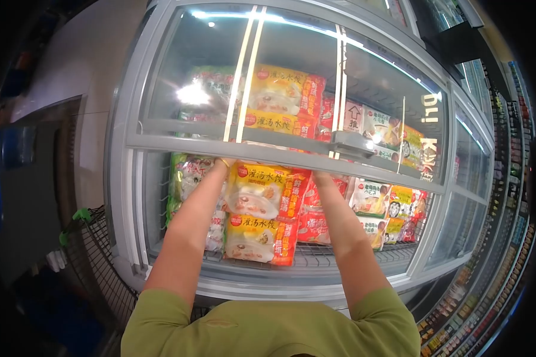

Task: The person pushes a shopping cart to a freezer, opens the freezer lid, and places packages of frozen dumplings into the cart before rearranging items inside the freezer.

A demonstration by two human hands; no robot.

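Both my arms reach through the open front of a glass-topped freezer [280,156]. My left hand [223,163] meets the frame bar beside the upper yellow dumpling bag [255,187]; its fingers are hidden. Just right of the same stack, my right hand [321,175] goes under the bar near red bags [313,226], fingers also out of sight. What either hand holds cannot be made out. Another yellow and red bag [250,241] lies at the front, and more yellow bags [274,89] show behind the glass.
Green and white bags [192,177] are left of the stack, white packs [369,199] and yellow packs [400,205] to the right. A wire shopping cart [98,256] stands at the left. Stocked shelves [500,238] run along the right.
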